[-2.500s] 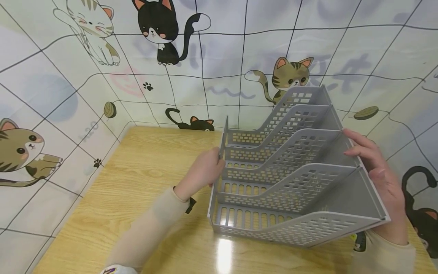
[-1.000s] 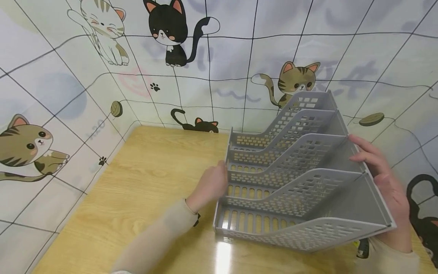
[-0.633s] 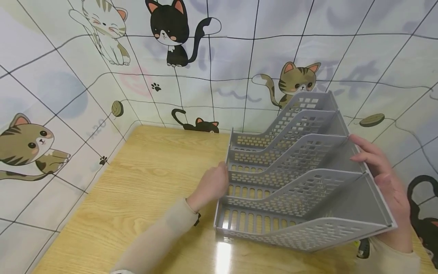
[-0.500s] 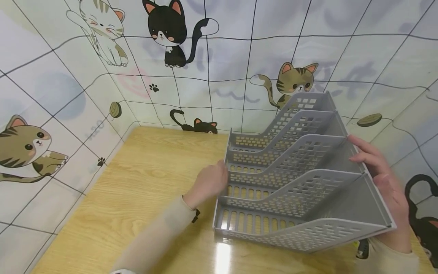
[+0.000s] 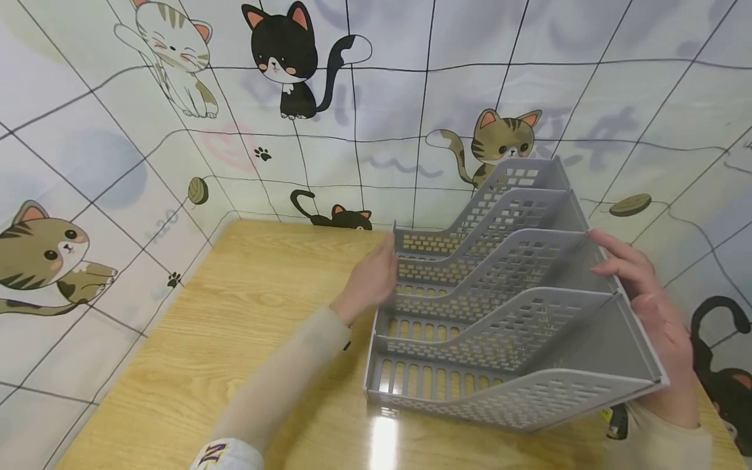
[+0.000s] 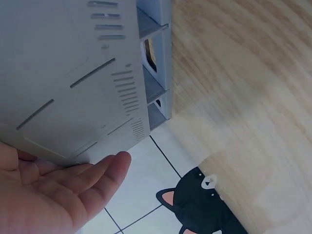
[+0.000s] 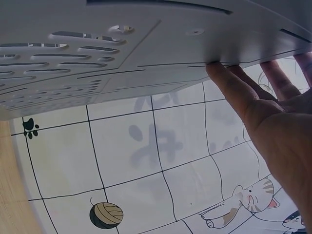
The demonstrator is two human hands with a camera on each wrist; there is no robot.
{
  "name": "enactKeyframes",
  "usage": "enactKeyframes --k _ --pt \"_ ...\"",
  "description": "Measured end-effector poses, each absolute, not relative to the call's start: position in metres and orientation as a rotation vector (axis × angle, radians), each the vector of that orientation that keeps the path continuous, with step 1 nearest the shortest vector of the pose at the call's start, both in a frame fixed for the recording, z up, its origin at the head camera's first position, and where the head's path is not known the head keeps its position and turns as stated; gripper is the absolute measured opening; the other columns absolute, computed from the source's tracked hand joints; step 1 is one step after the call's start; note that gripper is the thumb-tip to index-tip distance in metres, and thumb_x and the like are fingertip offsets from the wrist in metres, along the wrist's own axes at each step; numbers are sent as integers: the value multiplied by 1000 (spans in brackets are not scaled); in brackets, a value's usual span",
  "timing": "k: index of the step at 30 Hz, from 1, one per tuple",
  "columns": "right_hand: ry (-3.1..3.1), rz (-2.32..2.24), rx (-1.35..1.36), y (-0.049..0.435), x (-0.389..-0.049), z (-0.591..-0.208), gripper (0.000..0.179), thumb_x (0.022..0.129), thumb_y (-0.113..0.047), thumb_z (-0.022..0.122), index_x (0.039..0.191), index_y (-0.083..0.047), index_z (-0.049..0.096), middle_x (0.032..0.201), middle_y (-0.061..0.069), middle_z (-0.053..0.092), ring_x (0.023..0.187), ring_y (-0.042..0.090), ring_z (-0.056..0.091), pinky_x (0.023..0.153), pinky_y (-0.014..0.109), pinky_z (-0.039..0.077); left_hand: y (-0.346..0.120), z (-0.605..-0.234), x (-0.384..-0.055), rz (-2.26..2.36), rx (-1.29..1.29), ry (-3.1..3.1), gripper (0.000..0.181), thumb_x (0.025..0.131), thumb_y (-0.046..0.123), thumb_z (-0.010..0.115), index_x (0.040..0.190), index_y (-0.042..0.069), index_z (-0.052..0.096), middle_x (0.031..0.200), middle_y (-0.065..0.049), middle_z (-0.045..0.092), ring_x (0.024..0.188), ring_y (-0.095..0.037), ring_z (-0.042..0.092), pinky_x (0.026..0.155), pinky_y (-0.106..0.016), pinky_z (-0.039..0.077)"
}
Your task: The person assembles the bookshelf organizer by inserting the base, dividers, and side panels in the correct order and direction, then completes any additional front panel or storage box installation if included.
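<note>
A grey plastic file organizer (image 5: 529,261) with perforated, stepped dividers stands on the wooden table (image 5: 264,281), its low panel facing left. At that panel is my left hand (image 5: 370,274), its fingers fairly straight along the outer side near the far corner. The left wrist view shows the left hand (image 6: 63,190) under the panel's edge, fingertips past the corner and part of the hand hidden. My right hand (image 5: 658,320) holds the tall panel at the right. In the right wrist view one digit of the right hand (image 7: 273,107) presses the panel's outer face; others reach past its edge.
A wall covering (image 5: 388,98) printed with cats and a line grid closes off the back and left of the table. A small dark object with a yellow patch (image 5: 618,421) lies close to the right wrist. Light reflects off the table in front of the organizer.
My left hand has slid away from me along the low panel, toward the far corner, its fingers now straighter. The right hand keeps its place; the organizer shifts slightly in view with the camera.
</note>
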State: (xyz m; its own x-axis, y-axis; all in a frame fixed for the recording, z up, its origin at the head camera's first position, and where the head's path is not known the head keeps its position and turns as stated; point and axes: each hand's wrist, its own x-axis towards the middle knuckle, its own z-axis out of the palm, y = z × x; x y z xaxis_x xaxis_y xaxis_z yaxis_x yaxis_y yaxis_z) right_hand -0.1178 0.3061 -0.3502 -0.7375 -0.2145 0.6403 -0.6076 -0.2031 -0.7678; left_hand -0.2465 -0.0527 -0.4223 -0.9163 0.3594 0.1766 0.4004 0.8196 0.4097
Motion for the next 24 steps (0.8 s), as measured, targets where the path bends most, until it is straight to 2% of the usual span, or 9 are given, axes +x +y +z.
enactKeyframes --k 1,3,4,7,9,10,14,18,24 --pt "-1777 2022 969 306 -118 -350 41 112 -17 31 135 8 54 167 16 23 155 28 15 121 30 11 -51 -422 -247 -650 -608 -2914 54 113 18 29 159 -9 19 162 -29 30 110 -37 69 82 -39 61" --pt "-1775 2014 988 306 -119 -348 42 112 -17 30 136 8 54 167 16 23 156 28 14 122 31 9 -49 -421 -248 -624 -604 -2920 54 113 16 31 158 -11 20 162 -30 31 94 -36 71 62 -35 58" --pt "-1775 2013 990 306 -119 -348 42 112 -17 30 136 8 54 167 16 23 156 28 14 122 30 9 -47 -420 -248 -617 -593 -2931 54 113 15 31 158 -11 20 162 -29 30 94 -35 71 60 -35 57" --pt "-1771 2003 1004 305 -120 -348 41 112 -16 30 136 8 54 167 16 24 155 28 16 122 30 11 -44 -422 -249 -635 -549 -2973 54 113 17 32 159 -9 21 163 -28 31 107 -37 69 69 -36 60" --pt "-1772 2011 984 305 -119 -348 41 111 -16 31 135 8 55 167 16 25 155 28 17 121 30 12 -43 -425 -251 -639 -517 -3011 55 114 21 30 160 -8 20 164 -26 30 119 -38 65 84 -39 60" --pt "-1771 2025 969 304 -118 -349 41 111 -16 31 135 8 55 167 15 24 155 28 17 121 30 13 -43 -426 -251 -646 -499 -3030 56 114 24 30 160 -7 19 165 -25 29 126 -39 62 92 -42 59" --pt "-1779 2031 948 304 -118 -352 40 111 -15 33 134 9 55 167 16 24 155 28 16 121 30 12 -43 -431 -252 -666 -450 -3096 63 114 36 25 162 -3 15 168 -20 23 141 -39 48 108 -48 49" --pt "-1801 1976 937 306 -119 -353 40 111 -15 34 133 10 55 167 17 25 155 28 16 122 29 9 -45 -434 -250 -700 -428 -3100 66 113 44 20 164 2 13 171 -14 20 145 -39 43 112 -52 44" --pt "-1807 1958 905 308 -121 -355 39 111 -17 37 133 10 56 166 17 27 155 28 18 122 29 9 -47 -441 -249 -733 -423 -3035 67 113 47 19 165 5 17 170 -11 23 142 -39 47 111 -54 45"
